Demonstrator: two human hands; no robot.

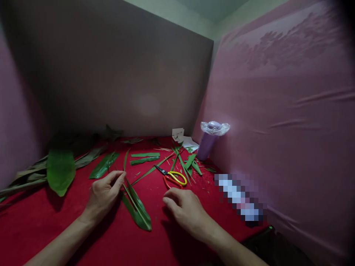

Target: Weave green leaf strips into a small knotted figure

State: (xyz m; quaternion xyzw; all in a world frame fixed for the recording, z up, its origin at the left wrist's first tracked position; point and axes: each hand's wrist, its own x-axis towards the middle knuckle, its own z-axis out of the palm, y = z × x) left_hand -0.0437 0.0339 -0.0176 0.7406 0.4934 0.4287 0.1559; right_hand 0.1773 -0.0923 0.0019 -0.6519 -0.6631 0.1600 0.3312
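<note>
Currently, the left hand [104,195] pinches 1 split leaf [138,210]; the right hand [185,210], loosely curled, is near the scissors [172,176].

Leaf [140,214]: smooth, glossy | scissors [164,172]: dark metal-look blades, glossy handles | tabletop [111,229]: red cloth, matt | tumbler [206,145]: smooth, clear crinkled plastic over top | card [178,133]: paper, matt | grey wall [124,66]: smooth

cloth [124,247]: plain red | scissors [174,178]: yellow and red handles, black blades | tumbler [206,146]: purple
</note>
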